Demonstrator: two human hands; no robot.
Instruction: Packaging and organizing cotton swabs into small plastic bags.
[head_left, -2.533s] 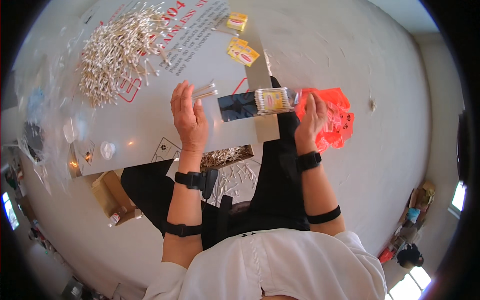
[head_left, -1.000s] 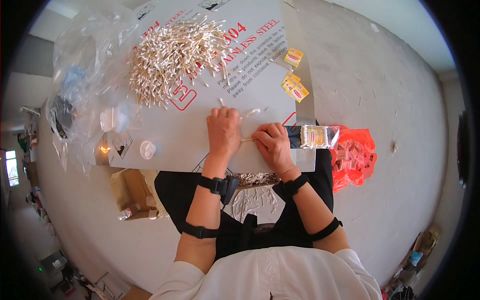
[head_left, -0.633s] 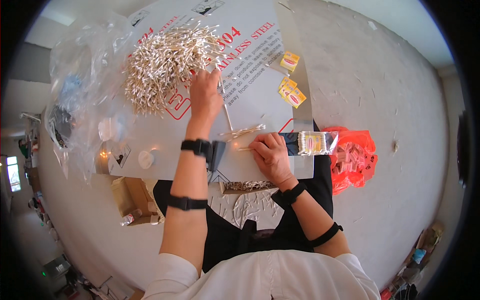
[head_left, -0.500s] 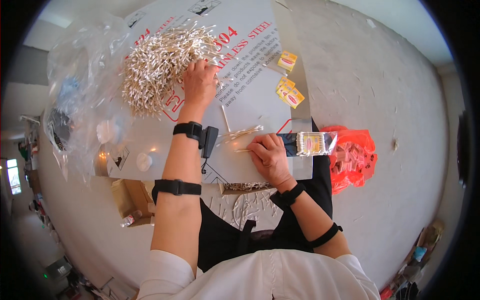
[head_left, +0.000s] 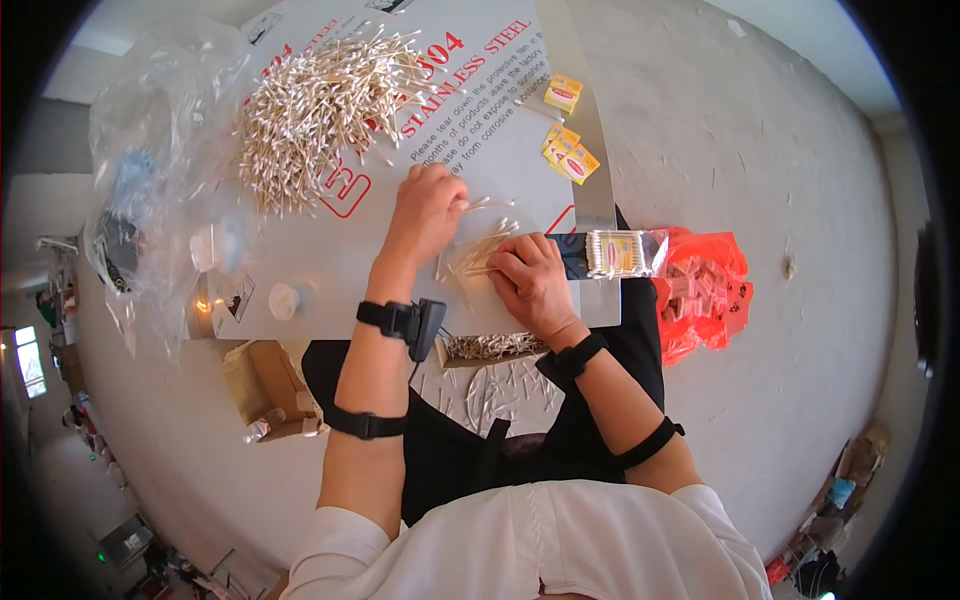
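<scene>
A big heap of cotton swabs [head_left: 325, 120] covers the far left of the sheet-topped table [head_left: 380, 290]. My left hand [head_left: 430, 212] is between the heap and a small loose group of cotton swabs [head_left: 478, 250], its fingers closed on a few swabs whose tips stick out to the right. Curled and low over the tabletop, my right hand [head_left: 535, 282] has its fingertips closed at the ends of that small group; the fingertips are partly hidden. Just right of it, a clear packet [head_left: 617, 254] with a row of swabs and a yellow card lies at the table edge.
Small yellow cards [head_left: 572, 155] lie near the table's right side. A crumpled clear plastic bag [head_left: 150, 190] is at the left, with a small white round container [head_left: 284, 301] nearby. Below are a cardboard box [head_left: 265, 390], a box of swabs [head_left: 490, 348] and a red bag [head_left: 705, 290].
My left hand has drawn back from the heap toward me, bringing a few swabs close to the right hand. The right hand stays near the small group. The whole view has shifted slightly.
</scene>
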